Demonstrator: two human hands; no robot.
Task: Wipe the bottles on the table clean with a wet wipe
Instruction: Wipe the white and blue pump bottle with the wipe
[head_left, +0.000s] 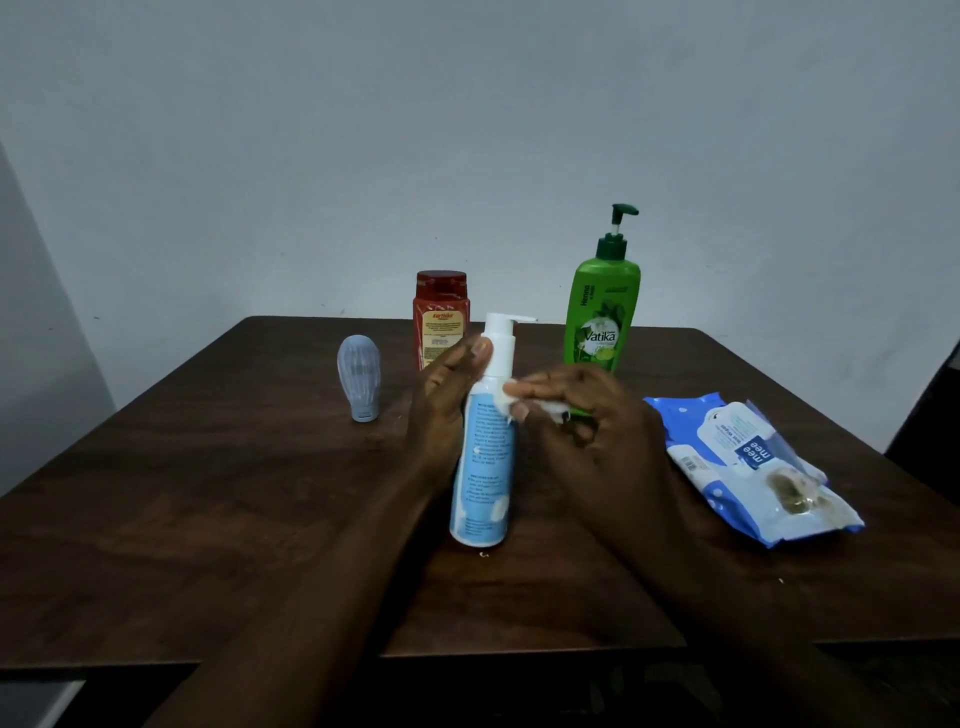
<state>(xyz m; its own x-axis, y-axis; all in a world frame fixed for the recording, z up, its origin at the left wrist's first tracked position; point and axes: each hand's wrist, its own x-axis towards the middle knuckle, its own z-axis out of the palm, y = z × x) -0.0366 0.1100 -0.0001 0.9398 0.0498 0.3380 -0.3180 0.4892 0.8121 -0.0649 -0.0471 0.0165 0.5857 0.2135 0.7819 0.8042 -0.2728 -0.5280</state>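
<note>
In the centre of the frame the left hand (441, 405) is gripping the blue-white pump bottle (483, 462), closed around it, while the right hand (587, 415) is pinching a wet wipe (506, 397) against its neck. Three bottles behind probably are waiting; table (208, 493) room lies lower left

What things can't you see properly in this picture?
- Head view: small print on the blue bottle and red bottle is too blurred to read.
- Most of the wipe is hidden by the right hand.
- The green bottle base sits behind that hand.
- The left hand covers the blue bottle's far side.
</note>
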